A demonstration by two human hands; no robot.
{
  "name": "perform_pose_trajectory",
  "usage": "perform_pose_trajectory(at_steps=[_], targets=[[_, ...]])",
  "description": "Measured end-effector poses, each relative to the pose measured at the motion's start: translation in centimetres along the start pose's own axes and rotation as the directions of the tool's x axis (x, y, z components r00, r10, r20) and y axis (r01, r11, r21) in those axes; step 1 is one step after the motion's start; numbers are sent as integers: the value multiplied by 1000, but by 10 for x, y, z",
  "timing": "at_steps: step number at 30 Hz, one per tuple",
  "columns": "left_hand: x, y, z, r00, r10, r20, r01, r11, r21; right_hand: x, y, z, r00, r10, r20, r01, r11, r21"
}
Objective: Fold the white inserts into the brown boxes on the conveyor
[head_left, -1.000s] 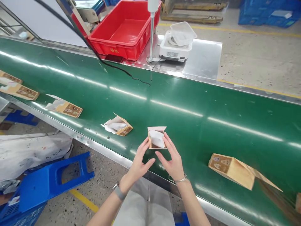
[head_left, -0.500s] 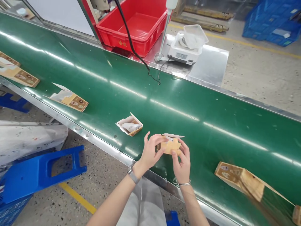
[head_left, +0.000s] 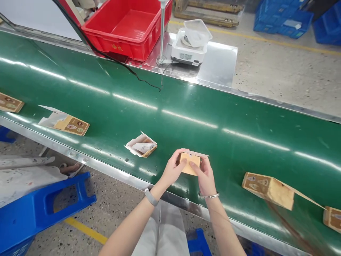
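Note:
A small cardboard box (head_left: 190,168) is held between my two hands over the green belt, its tan flap facing me and a white lid flap standing up at its far edge. My left hand (head_left: 172,170) grips the box's left side, thumb pressed on the tan flap. On the other side my right hand (head_left: 205,177) holds it the same way, thumb on the flap too. What lies inside this box is hidden. Just left of my hands an open box (head_left: 153,151) rests on the belt with a white packet (head_left: 143,147) in it.
The green conveyor belt (head_left: 112,121) also carries an open box (head_left: 77,125) to the left and a brown box (head_left: 266,188) to the right. Beyond its far edge stand a red bin (head_left: 119,44) and a white scale (head_left: 188,53). A blue stool (head_left: 42,202) is at lower left.
Both hands have closed on the box, which has turned so its tan side faces me. The white packet seen inside it earlier is now covered by the folded tan flap.

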State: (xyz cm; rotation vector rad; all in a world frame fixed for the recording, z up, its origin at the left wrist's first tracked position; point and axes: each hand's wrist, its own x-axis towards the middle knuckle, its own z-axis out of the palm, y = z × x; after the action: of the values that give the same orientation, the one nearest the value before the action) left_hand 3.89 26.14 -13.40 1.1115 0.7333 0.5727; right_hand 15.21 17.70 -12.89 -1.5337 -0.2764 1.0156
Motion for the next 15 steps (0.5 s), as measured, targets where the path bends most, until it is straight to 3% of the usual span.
perform_pose_trajectory(at_steps=[4,9,12,15], targets=[[4,2,16,999,0,-35,3,997,81,2,4,0,997,-31,-71,35,997,68],[5,-1,31,999,-26,-29,29,994,106,4,11,-12,984,-58,-165,59,998,-4],[-1,3,23,993,37,115,-54,988,145,-2,8,-27,989,-115,-98,103,988,-115],[-5,12,11,942,170,291,-264,907,327,-15,-4,-45,957,-281,66,288,914,-287]])
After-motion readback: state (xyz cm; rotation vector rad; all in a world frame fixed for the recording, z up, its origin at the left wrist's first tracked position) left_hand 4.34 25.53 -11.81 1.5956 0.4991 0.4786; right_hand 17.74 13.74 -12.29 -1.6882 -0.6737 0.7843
